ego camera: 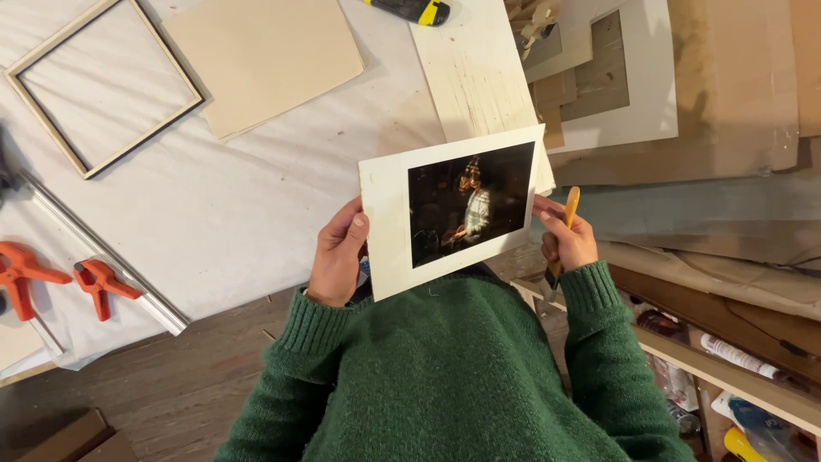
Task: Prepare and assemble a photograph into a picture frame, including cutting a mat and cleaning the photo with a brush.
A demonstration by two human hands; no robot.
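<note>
Hands in green knitted sleeves are seen from above, and a matted photo (pixel 453 210) is held up between them, over the near edge of the counter (pixel 256 214). The left hand (pixel 336 254) is closed on the left border of the white mat, with the thumb laid on its front face and the other fingers hidden behind it. The right hand (pixel 566 238) is at the mat's right edge; it is wrapped around the yellow handle of a brush (pixel 562 235), and the thumb and a fingertip are pressed against the mat. The dark bristle end of the brush is pointed down toward the sleeve. The photo inside the mat is dark, with a lit figure near the middle, and the whole piece is tilted, its right side higher than its left.

The counter is covered with a white cloth. On it, at the far left, an empty wooden frame (pixel 103 85) is laid flat, and just beside it a plain beige board (pixel 265 56) is set. A pale wooden plank (pixel 475 77) is partly hidden behind the mat, and a yellow and black tool (pixel 410 10) is cut off by the top edge. To the right, a white mat with a cut window (pixel 620 77) is stacked on brown cardboard sheets (pixel 735 85). At the left edge, two orange clamps (pixel 60 278) are placed near a metal bar (pixel 103 257). A wooden floor (pixel 171 385) is seen below.
</note>
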